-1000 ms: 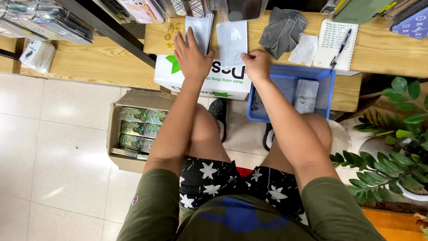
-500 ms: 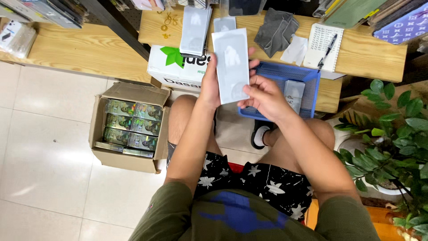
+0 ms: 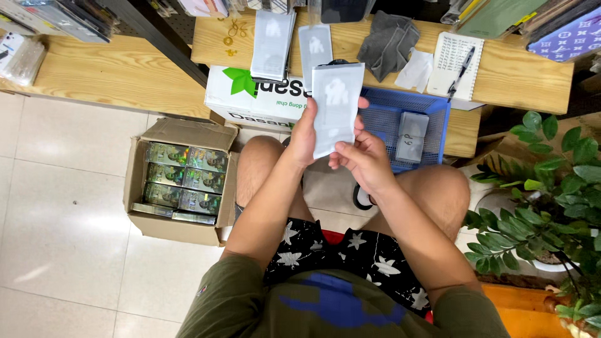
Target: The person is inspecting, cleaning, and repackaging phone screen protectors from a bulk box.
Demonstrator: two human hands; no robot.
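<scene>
Moved: the white flat packet [image 3: 337, 106] now sits higher and closer to you, lifted off the table [image 3: 513, 81]. Your left hand [image 3: 307, 134] fingers close on its left edge; your right hand [image 3: 363, 159] fingers pinch the bottom corner, face up for inspection. Beyond fingers: blue basket [image 3: 432, 106].

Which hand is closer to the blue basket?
The right hand. It is just in front of the blue basket, while the left hand is farther left, holding the white packet.
</scene>
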